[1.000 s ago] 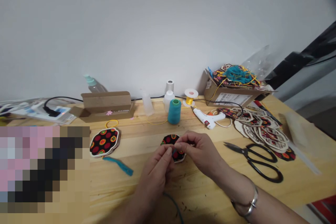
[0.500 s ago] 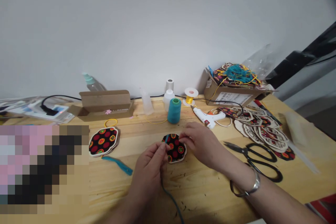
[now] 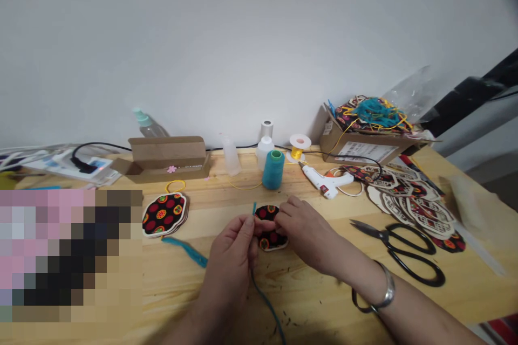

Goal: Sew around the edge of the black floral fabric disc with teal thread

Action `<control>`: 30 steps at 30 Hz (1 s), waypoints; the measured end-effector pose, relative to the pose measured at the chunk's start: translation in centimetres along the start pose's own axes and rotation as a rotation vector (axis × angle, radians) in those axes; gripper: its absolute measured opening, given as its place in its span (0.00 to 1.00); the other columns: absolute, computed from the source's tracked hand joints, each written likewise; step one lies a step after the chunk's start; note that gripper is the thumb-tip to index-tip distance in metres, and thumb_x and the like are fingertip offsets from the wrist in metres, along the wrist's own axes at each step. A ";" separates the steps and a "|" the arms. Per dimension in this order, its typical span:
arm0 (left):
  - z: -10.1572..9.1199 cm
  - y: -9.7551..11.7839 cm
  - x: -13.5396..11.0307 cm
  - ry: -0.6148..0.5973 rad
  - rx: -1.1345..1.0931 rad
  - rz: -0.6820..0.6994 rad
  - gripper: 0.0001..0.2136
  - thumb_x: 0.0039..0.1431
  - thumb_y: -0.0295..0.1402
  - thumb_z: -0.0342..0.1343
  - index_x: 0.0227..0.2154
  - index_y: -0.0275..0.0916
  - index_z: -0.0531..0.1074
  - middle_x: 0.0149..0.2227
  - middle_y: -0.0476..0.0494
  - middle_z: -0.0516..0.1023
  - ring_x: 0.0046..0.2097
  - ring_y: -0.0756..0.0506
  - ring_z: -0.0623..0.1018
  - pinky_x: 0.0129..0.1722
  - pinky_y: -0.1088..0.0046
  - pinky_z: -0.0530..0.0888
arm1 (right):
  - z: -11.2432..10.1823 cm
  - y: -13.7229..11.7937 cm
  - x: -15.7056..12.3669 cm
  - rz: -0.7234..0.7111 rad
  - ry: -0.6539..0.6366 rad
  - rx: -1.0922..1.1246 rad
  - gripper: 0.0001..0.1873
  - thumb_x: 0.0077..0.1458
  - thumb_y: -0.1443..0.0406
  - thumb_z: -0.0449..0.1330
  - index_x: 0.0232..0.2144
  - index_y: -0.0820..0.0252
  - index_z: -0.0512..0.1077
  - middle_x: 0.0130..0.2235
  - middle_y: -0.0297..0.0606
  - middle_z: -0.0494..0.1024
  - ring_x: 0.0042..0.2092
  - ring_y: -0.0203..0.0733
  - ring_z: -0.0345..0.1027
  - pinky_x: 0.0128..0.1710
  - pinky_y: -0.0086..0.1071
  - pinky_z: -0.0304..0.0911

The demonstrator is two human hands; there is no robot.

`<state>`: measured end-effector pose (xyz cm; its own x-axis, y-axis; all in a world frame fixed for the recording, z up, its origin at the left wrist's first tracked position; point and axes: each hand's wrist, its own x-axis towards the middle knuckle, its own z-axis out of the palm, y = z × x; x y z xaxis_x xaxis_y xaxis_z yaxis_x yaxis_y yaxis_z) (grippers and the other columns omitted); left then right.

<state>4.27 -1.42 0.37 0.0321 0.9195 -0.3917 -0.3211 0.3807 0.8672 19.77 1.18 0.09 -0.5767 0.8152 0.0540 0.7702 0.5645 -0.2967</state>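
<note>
My left hand (image 3: pixel 232 250) is closed in a pinch on a teal thread bundle (image 3: pixel 267 304). Its short end pokes up above the thumb, and the long part hangs down toward the front edge. Close against it, my right hand (image 3: pixel 305 234) has its fingertips bent together; whatever they hold is hidden. Below both hands lies a scalloped black piece with red and orange flower pattern (image 3: pixel 272 241), partly covered by the fingers. To the left rests a stack of similar patterned pieces (image 3: pixel 164 214) with a yellow loop at the top and a teal tassel (image 3: pixel 186 252) below.
Black-handled scissors (image 3: pixel 388 242) lie right of my right hand. Behind stand a teal thread cone (image 3: pixel 273 171), a yellow thread spool (image 3: pixel 299 146) and a white glue gun (image 3: pixel 327 179). Cardboard boxes (image 3: pixel 168 153) and loose cut pieces (image 3: pixel 429 213) flank the work area.
My right hand has moved left and down, its fingers now meeting the left hand over the patterned piece. The teal end stands more upright above my left thumb. The view has shifted slightly.
</note>
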 end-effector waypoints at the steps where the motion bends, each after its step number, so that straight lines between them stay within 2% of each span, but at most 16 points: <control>1: -0.1 -0.1 0.0 -0.006 0.020 0.000 0.13 0.53 0.42 0.53 0.28 0.35 0.71 0.13 0.59 0.54 0.17 0.55 0.49 0.16 0.79 0.47 | -0.4 -0.1 0.0 -0.016 0.000 0.035 0.08 0.54 0.75 0.50 0.30 0.62 0.67 0.33 0.38 0.69 0.37 0.39 0.56 0.37 0.34 0.53; 5: -0.4 -0.5 0.1 -0.027 0.100 0.022 0.12 0.55 0.42 0.52 0.27 0.37 0.69 0.14 0.59 0.54 0.18 0.54 0.51 0.18 0.78 0.48 | -2.5 -0.7 -0.2 -0.101 -0.010 0.129 0.09 0.53 0.78 0.50 0.28 0.61 0.65 0.33 0.34 0.68 0.36 0.37 0.54 0.37 0.32 0.53; 9: -0.4 -0.7 0.0 -0.085 0.178 0.043 0.12 0.56 0.41 0.51 0.25 0.39 0.69 0.15 0.58 0.55 0.19 0.54 0.53 0.20 0.78 0.54 | -3.9 -1.3 -0.3 -0.125 -0.003 0.117 0.10 0.52 0.78 0.50 0.30 0.61 0.65 0.34 0.35 0.67 0.38 0.38 0.54 0.38 0.32 0.53; 13: -0.1 -0.5 -0.2 -0.121 0.203 0.063 0.13 0.56 0.40 0.51 0.22 0.38 0.69 0.18 0.54 0.61 0.21 0.53 0.58 0.22 0.78 0.57 | -3.7 -1.1 -0.2 -0.139 0.030 0.106 0.09 0.52 0.77 0.50 0.29 0.61 0.65 0.34 0.36 0.67 0.38 0.39 0.53 0.39 0.33 0.52; 15: 0.0 -0.4 -0.2 -0.119 0.208 0.068 0.12 0.55 0.40 0.52 0.22 0.39 0.69 0.18 0.54 0.61 0.23 0.52 0.61 0.24 0.78 0.59 | -3.4 -0.9 -0.1 -0.142 0.047 0.109 0.08 0.52 0.77 0.51 0.29 0.61 0.65 0.34 0.36 0.67 0.38 0.39 0.53 0.39 0.33 0.52; 18: -0.2 -0.7 0.0 -0.127 0.201 0.069 0.10 0.55 0.39 0.53 0.24 0.39 0.71 0.18 0.55 0.59 0.24 0.51 0.62 0.27 0.77 0.62 | -3.0 -0.6 0.0 -0.155 0.080 0.118 0.07 0.53 0.76 0.51 0.30 0.61 0.65 0.34 0.37 0.67 0.39 0.39 0.54 0.40 0.34 0.53; 23: -0.6 -1.3 0.2 -0.123 0.207 0.072 0.10 0.53 0.39 0.54 0.27 0.38 0.73 0.22 0.51 0.66 0.27 0.51 0.64 0.28 0.78 0.63 | -2.5 -0.4 0.4 -0.163 0.193 0.147 0.06 0.56 0.72 0.51 0.28 0.62 0.66 0.32 0.38 0.68 0.38 0.40 0.56 0.39 0.34 0.55; 25: -0.7 -1.3 0.2 -0.103 0.191 0.064 0.10 0.53 0.40 0.55 0.26 0.37 0.72 0.23 0.51 0.66 0.26 0.51 0.63 0.26 0.79 0.61 | -2.4 -0.1 0.6 -0.089 0.300 0.185 0.07 0.57 0.71 0.50 0.27 0.62 0.66 0.32 0.39 0.69 0.38 0.41 0.57 0.38 0.35 0.56; 28: -0.5 -1.2 0.1 -0.082 0.169 0.028 0.11 0.53 0.41 0.54 0.26 0.37 0.71 0.20 0.54 0.62 0.22 0.53 0.59 0.21 0.80 0.57 | -2.4 0.4 0.7 0.137 0.472 0.316 0.08 0.56 0.70 0.50 0.27 0.62 0.67 0.31 0.39 0.70 0.36 0.40 0.60 0.36 0.34 0.56; 30: -0.5 -1.2 0.0 -0.067 0.163 0.011 0.12 0.53 0.42 0.54 0.26 0.37 0.70 0.18 0.56 0.58 0.20 0.54 0.55 0.18 0.81 0.52 | -2.3 0.7 0.7 0.274 0.470 0.470 0.08 0.56 0.68 0.51 0.27 0.62 0.69 0.28 0.37 0.71 0.32 0.38 0.62 0.34 0.32 0.57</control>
<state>4.21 -1.90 -0.79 0.0940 0.9260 -0.3657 -0.1637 0.3767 0.9117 20.56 2.47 2.15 -0.1194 0.9490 0.2919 0.6106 0.3020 -0.7321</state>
